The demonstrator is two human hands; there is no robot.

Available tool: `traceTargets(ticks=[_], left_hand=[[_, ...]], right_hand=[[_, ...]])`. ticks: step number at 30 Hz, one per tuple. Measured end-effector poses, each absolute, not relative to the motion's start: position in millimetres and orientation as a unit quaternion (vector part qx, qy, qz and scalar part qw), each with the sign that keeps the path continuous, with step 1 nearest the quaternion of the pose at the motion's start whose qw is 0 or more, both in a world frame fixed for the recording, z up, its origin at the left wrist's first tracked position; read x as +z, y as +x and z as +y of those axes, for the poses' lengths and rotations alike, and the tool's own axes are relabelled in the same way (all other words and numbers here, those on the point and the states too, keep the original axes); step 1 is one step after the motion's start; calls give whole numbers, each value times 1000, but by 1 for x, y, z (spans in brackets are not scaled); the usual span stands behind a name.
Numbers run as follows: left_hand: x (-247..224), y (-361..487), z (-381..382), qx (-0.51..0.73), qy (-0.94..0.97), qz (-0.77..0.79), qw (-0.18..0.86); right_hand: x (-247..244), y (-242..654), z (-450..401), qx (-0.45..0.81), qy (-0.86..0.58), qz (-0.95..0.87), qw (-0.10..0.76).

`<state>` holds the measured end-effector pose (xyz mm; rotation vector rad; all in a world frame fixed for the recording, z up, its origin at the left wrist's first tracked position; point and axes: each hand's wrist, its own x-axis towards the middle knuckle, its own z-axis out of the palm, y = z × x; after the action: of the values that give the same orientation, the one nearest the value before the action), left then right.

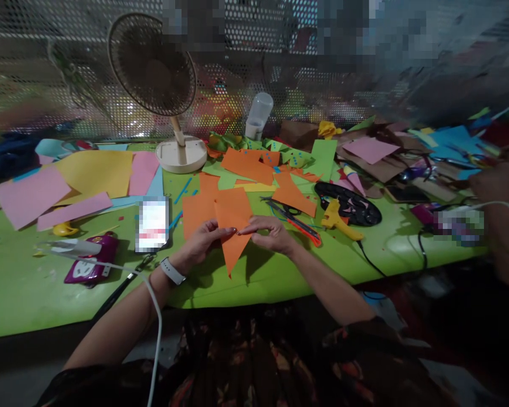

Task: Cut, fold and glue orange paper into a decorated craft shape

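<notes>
An orange paper piece (234, 210) with a pointed lower end is held between my two hands, just above the green table near its front edge. My left hand (204, 242) pinches its left side, thumb on top, with a white watch on the wrist. My right hand (271, 234) grips its right side, fingertips close to my left thumb. Behind it lies another orange sheet (192, 210). To the right of my right hand are a red cutter knife (307, 230), scissors (286, 210) and a yellow glue gun (337, 220).
A phone (152, 225) and a purple device (94, 259) with a white cable lie on the green table (21, 282) at left. Behind stand a fan (181, 154) and a plastic bottle (259, 116). Coloured paper covers the back. Another person's arm (507, 226) is at far right.
</notes>
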<state>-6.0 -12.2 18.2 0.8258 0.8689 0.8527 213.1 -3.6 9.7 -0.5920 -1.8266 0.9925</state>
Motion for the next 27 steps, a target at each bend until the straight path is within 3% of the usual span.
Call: traceTargets(ticks=[8,13,20,27], left_hand=[[21,-3,-13,393,366,407,739],[17,-6,-10,479,338,396,706],[34,-15,-19,564,581,418,412],[17,1,-18,464,520,407,590]], right_hand=[[11,215,-3,404,-268,-749,451],[12,214,-5,458,-302,-671,499],[12,211,-10,542,-402,-485,557],[15,203,-11,576,-425,-481,506]])
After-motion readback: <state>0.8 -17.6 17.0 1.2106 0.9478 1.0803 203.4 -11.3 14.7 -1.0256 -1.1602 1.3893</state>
